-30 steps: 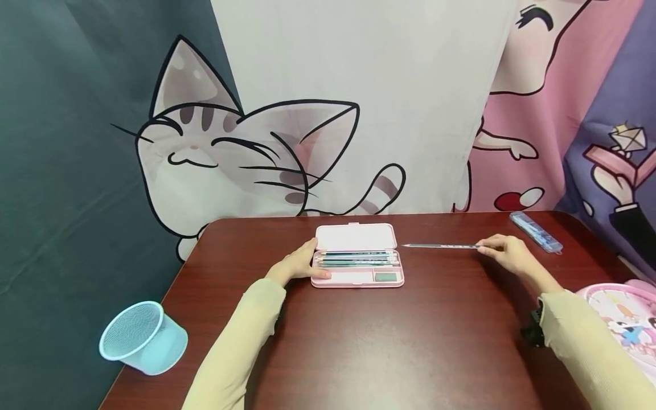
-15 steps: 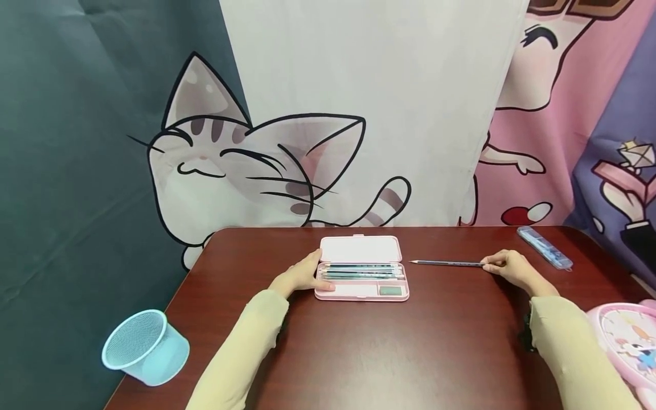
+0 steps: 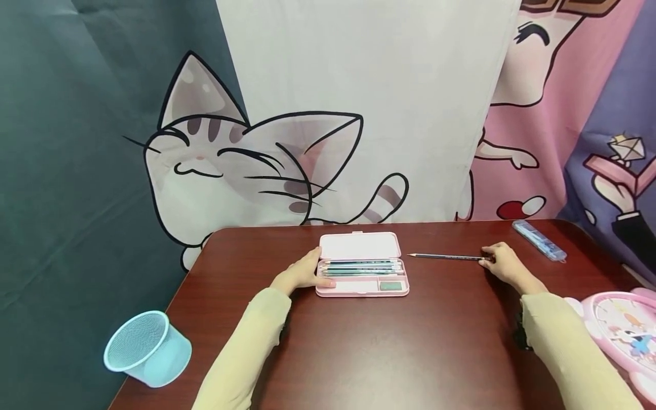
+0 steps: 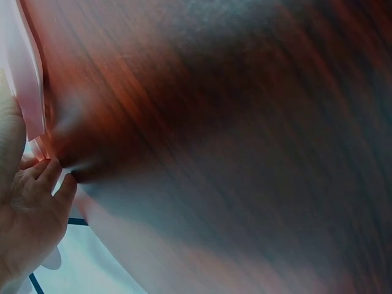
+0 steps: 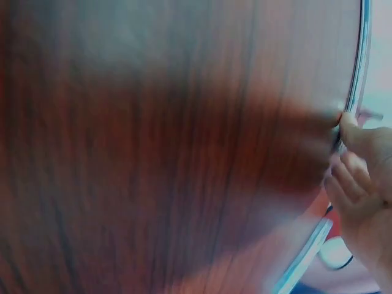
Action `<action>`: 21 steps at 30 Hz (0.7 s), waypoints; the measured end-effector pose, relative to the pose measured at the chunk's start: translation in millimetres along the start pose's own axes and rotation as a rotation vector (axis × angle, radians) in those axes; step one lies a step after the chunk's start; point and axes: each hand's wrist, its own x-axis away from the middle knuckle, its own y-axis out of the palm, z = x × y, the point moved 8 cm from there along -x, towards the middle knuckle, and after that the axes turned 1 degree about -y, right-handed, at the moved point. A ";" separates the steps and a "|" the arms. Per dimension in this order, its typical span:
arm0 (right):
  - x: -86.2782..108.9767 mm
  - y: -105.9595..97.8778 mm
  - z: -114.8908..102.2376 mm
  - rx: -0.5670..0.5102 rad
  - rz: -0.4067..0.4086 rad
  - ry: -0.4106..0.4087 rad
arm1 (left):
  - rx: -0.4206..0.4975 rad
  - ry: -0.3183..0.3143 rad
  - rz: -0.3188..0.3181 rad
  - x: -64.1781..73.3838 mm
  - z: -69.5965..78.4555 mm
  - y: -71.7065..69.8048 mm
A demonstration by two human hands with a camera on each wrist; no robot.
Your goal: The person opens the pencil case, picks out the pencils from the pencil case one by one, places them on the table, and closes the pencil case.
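Observation:
An open pink pencil case [image 3: 363,272] lies on the dark red table [image 3: 389,341], with several teal pencils [image 3: 359,266] and a green eraser [image 3: 392,285] inside. My left hand [image 3: 302,273] holds the case's left end, thumb along its front edge; in the left wrist view the left hand [image 4: 27,208] touches the pink case [image 4: 24,73]. To the right a dark pencil [image 3: 446,257] lies on the table, tip toward the case. My right hand [image 3: 499,263] pinches its rear end. The right wrist view shows the right hand [image 5: 361,177] at the pencil [image 5: 360,55].
A blue clear box [image 3: 539,240] lies at the table's far right corner. A pink round item with a cartoon print [image 3: 622,333] sits at the right edge. A light blue mesh cup [image 3: 146,350] stands on the floor at left. Cartoon cloth hangs behind.
The right hand has shifted the dark pencil slightly nearer to the case and keeps its pinch at the rear end. The left hand stays on the case.

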 end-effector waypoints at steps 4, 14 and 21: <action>-5.8 -0.7 -21.0 0.024 0.051 0.000 | -0.007 -0.003 -0.005 -1.0 -0.5 0.5; -33.1 39.8 -126.0 -0.221 -0.027 -0.186 | -0.020 -0.009 -0.011 -0.1 -1.0 -1.3; -35.8 64.8 -171.4 -0.204 -0.192 -0.330 | -0.007 0.009 0.001 0.2 1.3 -2.3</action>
